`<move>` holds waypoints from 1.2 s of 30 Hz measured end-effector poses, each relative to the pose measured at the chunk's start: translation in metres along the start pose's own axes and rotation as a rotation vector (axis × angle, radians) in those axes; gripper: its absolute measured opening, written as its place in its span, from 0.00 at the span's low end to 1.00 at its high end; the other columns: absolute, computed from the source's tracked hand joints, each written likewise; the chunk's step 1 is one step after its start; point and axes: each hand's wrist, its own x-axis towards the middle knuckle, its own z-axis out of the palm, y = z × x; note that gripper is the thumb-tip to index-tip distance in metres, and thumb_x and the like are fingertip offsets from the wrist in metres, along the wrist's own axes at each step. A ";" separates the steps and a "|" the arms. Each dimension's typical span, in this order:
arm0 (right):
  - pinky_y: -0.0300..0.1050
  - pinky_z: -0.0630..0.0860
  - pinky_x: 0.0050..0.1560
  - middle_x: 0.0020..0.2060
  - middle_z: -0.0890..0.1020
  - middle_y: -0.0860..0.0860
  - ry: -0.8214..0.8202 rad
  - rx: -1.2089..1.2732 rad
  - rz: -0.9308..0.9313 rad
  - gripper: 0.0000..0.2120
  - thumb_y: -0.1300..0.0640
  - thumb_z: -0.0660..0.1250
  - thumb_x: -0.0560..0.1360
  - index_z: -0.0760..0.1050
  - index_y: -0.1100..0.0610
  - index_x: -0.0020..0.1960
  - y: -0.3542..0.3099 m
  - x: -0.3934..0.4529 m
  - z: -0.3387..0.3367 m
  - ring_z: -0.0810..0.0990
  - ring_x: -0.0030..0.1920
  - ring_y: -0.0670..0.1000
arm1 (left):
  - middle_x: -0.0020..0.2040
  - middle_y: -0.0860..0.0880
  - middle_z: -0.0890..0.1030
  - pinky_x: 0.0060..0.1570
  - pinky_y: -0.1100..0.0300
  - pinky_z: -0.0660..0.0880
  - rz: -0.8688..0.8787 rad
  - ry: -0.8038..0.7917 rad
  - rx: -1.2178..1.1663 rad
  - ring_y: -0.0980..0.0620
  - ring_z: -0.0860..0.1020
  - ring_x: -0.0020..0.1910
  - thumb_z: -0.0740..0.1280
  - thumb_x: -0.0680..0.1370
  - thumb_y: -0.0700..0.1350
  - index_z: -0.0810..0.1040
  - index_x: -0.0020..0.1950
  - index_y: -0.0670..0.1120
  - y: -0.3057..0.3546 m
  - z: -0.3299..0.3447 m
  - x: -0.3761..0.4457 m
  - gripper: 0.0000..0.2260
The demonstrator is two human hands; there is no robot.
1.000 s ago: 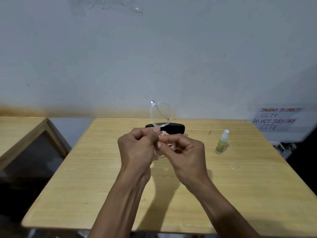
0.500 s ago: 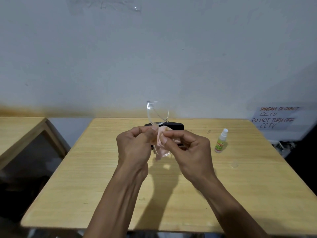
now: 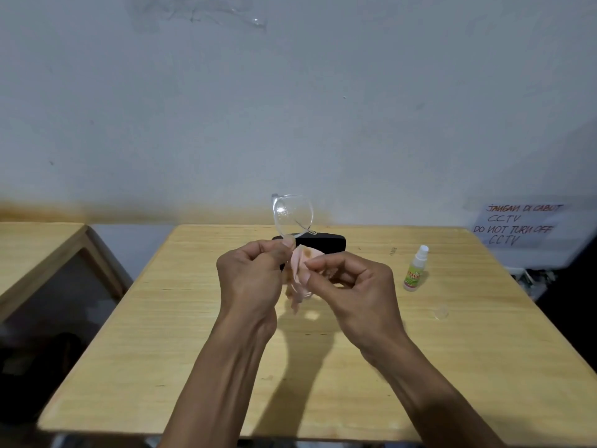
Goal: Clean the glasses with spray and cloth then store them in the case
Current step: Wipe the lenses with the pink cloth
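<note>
1. Wooden side table point(image 3: 35, 244) sits at the far left, apart from the main light wooden table point(image 3: 484, 367).
2. Left hand point(image 3: 250, 279) is held above the main table, its fingers and thumb curled and pinching the clear-framed glasses point(image 3: 292, 216) at their lower part.
3. One transparent lens stands upright above the left hand; the other lens is mostly hidden behind the cloth.
4. Pink cleaning cloth point(image 3: 302, 265) lies folded between the two hands, against the lower lens.
5. Black glasses case point(image 3: 326, 245) lies on the table behind the hands, near the far edge.
6. Right hand point(image 3: 358, 289) pinches the cloth between thumb and curled fingers, just beside the left hand.
7. Small spray bottle point(image 3: 416, 270) with a white nozzle and green label stands upright on the table, right of the hands and apart from them.
8. Handwritten paper sign point(image 3: 520, 224) about CCTV hangs on the wall at far right.
</note>
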 end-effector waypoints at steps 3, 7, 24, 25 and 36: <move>0.38 0.78 0.40 0.35 0.86 0.46 0.036 0.017 0.008 0.05 0.61 0.77 0.72 0.86 0.52 0.44 -0.002 0.001 -0.004 0.84 0.36 0.49 | 0.31 0.48 0.81 0.23 0.72 0.71 0.018 -0.011 0.019 0.61 0.78 0.25 0.71 0.73 0.32 0.78 0.35 0.35 0.003 0.001 -0.001 0.07; 0.43 0.82 0.43 0.38 0.88 0.52 0.013 0.024 0.024 0.05 0.59 0.76 0.74 0.83 0.55 0.49 -0.008 0.004 0.001 0.87 0.40 0.52 | 0.27 0.47 0.80 0.20 0.65 0.69 -0.008 -0.035 0.005 0.54 0.75 0.21 0.70 0.73 0.32 0.78 0.35 0.35 0.000 0.004 -0.003 0.08; 0.49 0.78 0.38 0.31 0.76 0.59 0.084 0.215 0.205 0.19 0.67 0.78 0.63 0.69 0.52 0.32 0.017 -0.006 0.019 0.76 0.32 0.52 | 0.24 0.55 0.80 0.19 0.70 0.69 -0.017 0.098 -0.061 0.66 0.77 0.23 0.72 0.73 0.35 0.77 0.35 0.38 0.005 0.009 -0.007 0.08; 0.50 0.80 0.39 0.31 0.74 0.57 0.082 0.254 0.204 0.19 0.68 0.77 0.62 0.67 0.53 0.33 0.015 -0.005 0.020 0.77 0.30 0.51 | 0.24 0.56 0.80 0.19 0.70 0.69 -0.015 0.101 -0.048 0.66 0.77 0.23 0.72 0.73 0.35 0.77 0.35 0.38 0.006 0.008 -0.007 0.08; 0.55 0.73 0.45 0.33 0.77 0.60 0.086 0.338 0.186 0.21 0.56 0.83 0.60 0.70 0.50 0.37 0.014 0.005 0.022 0.76 0.38 0.57 | 0.27 0.49 0.79 0.25 0.66 0.74 0.055 0.061 0.041 0.61 0.77 0.22 0.73 0.73 0.35 0.77 0.35 0.36 0.003 0.000 -0.003 0.09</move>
